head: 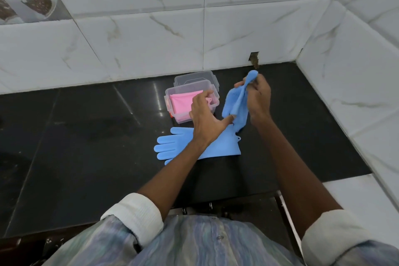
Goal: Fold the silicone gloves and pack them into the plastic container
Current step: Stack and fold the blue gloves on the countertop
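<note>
A clear plastic container point(172, 95) stands on the black counter with folded pink gloves point(181, 103) inside it. My right hand point(259, 99) grips a crumpled blue silicone glove point(234, 103) and holds it up just right of the container. My left hand point(205, 116) hovers over the container's near corner, its thumb touching the lower part of that held glove. A second blue glove point(172, 147) lies flat on the counter below, fingers pointing left, partly hidden under my left forearm.
The container's clear lid point(195, 76) lies behind it against the white marble-tiled wall point(151, 39). Another tiled wall closes the right side. The black counter point(86, 136) stretches to the left. A small hole in the tile point(254, 58) sits above my right hand.
</note>
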